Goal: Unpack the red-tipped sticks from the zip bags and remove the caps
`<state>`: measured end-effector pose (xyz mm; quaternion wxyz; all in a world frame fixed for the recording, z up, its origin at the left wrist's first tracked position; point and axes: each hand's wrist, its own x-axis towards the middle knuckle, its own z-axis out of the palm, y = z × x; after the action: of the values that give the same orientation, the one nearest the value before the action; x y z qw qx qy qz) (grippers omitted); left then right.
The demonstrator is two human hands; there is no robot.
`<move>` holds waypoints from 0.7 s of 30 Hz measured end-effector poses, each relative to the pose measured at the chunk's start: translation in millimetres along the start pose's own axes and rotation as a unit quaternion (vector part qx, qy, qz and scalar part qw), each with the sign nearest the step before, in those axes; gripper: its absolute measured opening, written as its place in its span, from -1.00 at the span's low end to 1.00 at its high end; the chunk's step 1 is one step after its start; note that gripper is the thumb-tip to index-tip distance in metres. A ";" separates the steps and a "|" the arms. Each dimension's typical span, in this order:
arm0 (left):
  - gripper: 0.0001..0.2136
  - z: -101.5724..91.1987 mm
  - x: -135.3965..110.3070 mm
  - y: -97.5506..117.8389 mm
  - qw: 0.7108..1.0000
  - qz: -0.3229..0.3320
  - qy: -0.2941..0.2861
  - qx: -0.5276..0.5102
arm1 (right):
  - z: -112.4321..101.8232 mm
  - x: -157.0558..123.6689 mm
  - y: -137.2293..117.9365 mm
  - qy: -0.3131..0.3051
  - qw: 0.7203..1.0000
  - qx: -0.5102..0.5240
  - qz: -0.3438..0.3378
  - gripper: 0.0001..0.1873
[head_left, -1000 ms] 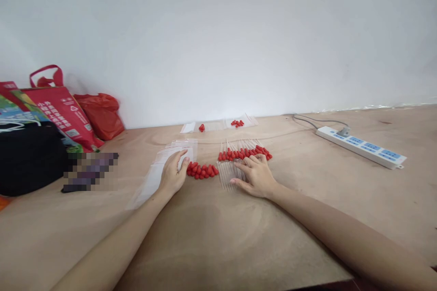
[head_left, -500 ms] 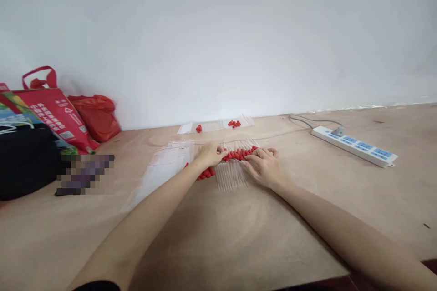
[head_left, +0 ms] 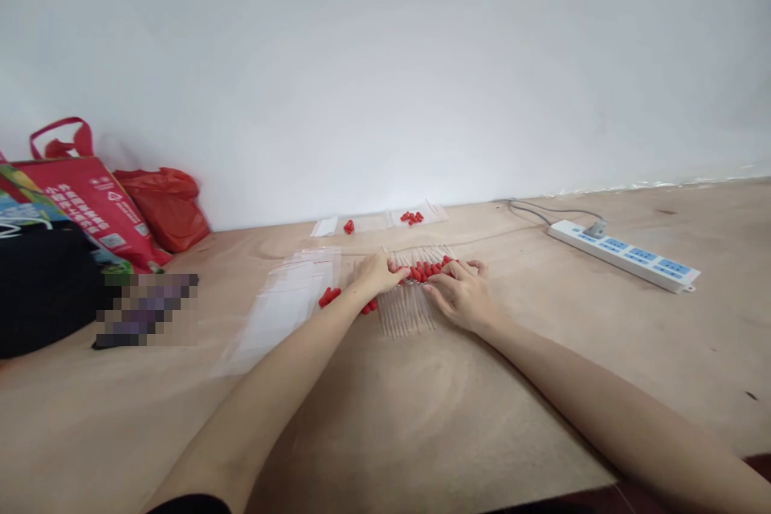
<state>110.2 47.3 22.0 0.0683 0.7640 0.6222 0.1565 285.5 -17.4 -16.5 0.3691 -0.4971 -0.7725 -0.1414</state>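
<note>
1. Hands: 2, both on the table (head_left: pixel 434 401), one at each end of a single row of red-tipped sticks (head_left: pixel 426 270).
2. Left hand (head_left: pixel 377 273): fingers curled at the row's left end, thumb against the red tips. Can't tell if it's gripping or only pressing.
3. Right hand (head_left: pixel 466 297): fingers bent over the row's right end, touching tips there. Grip can't be confirmed either.
4. Row sits between the hands, mid-table. Several red tips visible, exact count blocked by fingers. Thin clear shafts (head_left: pixel 406 315) stick out on both the near and far sides, too fine to count.
5. Loose red pile: 1, partly under the left forearm. It shows as 2 patches, one left of the arm (head_left: pixel 329 296), one right of it (head_left: pixel 369 307). Piece count hidden.
6. Flat clear bags (head_left: pixel 287 289): 1 overlapping stack, left of the pile. Number in stack unreadable.
7. Back by the wall: 2 small groups of red pieces on clear bags, left group (head_left: pixel 349 226) smaller, right group (head_left: pixel 413 218) more spread out.
8. Right side: 1 white power strip (head_left: pixel 623 255), 1 grey plug (head_left: pixel 596 230) in it.
9. Far left: 1 red printed tote (head_left: pixel 90 205), 1 red plastic bag (head_left: pixel 165 209), 1 black bag (head_left: pixel 48 285), 1 pixelated item (head_left: pixel 148 309).
</note>
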 end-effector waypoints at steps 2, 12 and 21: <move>-0.68 2.6 1.1 -1.6 1.000 -0.019 -0.003 -0.012 | 0.4 -0.2 -0.3 0.001 1.000 -0.001 -0.003 -0.75; -0.91 2.0 6.7 -5.0 0.994 -0.065 0.067 -0.052 | 1.3 -1.4 0.6 -0.007 1.000 -0.004 -0.008 -0.77; -0.95 -12.0 -76.4 -36.4 0.958 0.198 0.200 -0.050 | -3.8 -2.5 -11.6 0.027 0.998 -0.001 -0.065 -0.53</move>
<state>59.0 -20.2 10.6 -0.0516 0.8209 0.4505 0.3472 277.6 -26.7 -14.0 0.3790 -0.4422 -0.7929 -0.1793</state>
